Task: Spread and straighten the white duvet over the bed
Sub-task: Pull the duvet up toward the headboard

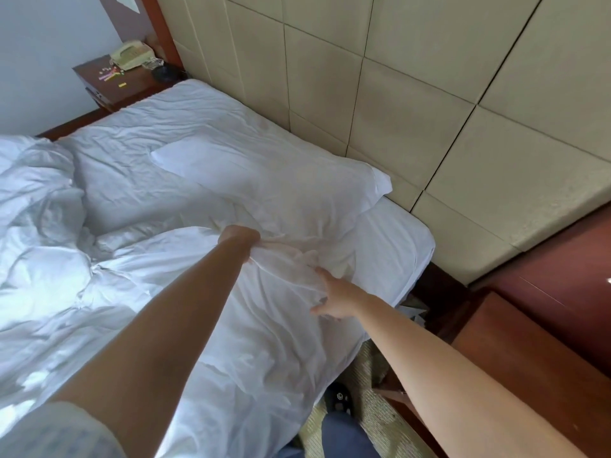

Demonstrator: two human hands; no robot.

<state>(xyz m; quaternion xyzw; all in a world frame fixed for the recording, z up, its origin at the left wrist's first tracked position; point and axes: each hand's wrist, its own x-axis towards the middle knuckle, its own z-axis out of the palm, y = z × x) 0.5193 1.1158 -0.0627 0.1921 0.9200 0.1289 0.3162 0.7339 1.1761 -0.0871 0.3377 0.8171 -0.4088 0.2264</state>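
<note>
Two bare hands work the top edge of a white duvet on a rumpled bed.

Low in the frame, both forearms reach up and away over the white duvet [231, 325], which lies creased across the bed from the lower left to the centre. Right of centre, the right hand [337, 297] lies on the duvet's edge with fingers spread and fairly straight, gripping nothing. Just above and to its left, the left hand [239, 238] is curled tight, clamped on a bunched fold of the duvet. Beyond them a pillow [231, 166] rests on the sheet against the padded beige headboard [413, 94]. In the upper left, a wooden nightstand [109, 84] carries a telephone [130, 54].
</note>
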